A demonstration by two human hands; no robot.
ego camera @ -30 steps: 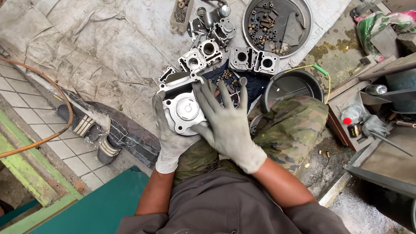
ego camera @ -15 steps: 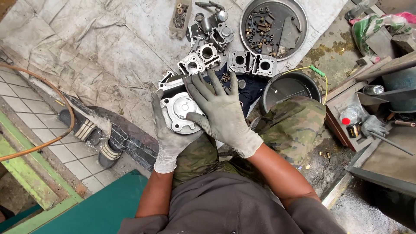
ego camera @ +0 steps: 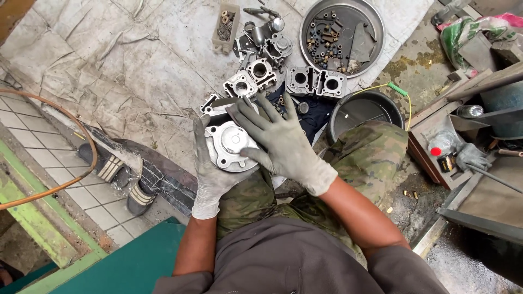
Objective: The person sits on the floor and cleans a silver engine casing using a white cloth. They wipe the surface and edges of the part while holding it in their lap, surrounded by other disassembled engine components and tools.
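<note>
- The left hand (ego camera: 210, 173), in a pale glove, cups a round grey metal engine casting (ego camera: 230, 142) from below and from its left side; the fingers curl up along the left rim, so this grip is closed around the part.
- The right hand (ego camera: 283, 144), in a grey glove, lies flat and spread over the right side of the casting, fingers pointing far and left, thumb against the near edge of the part. Its grip is open, pressing rather than clasping.
- The casting sits in mid-scene, held above the person's camouflage trousers (ego camera: 365, 155), its round face with a central boss turned up to the camera.
- Just beyond the hands, several square grey cylinder blocks (ego camera: 316, 81) with round bores lie on a wrinkled, dirty tarpaulin (ego camera: 120, 60).
- Farther off and to the right, a round metal tray (ego camera: 376, 22) holds small bolts, nuts and dark scraps.
- A small rectangular box (ego camera: 225, 22) of screws lies far, left of the tray.
- Right of the hands stands a dark round basin (ego camera: 392, 106), with a yellow wire and green clip (ego camera: 401, 89) at its far rim.
- On the left, a pair of striped sandals (ego camera: 122, 182) rests on the tiled floor, near an orange hose (ego camera: 81, 174).
- At the right edge, a grey glove (ego camera: 469, 157) lies among tools and a small bottle with a red cap (ego camera: 438, 148).
</note>
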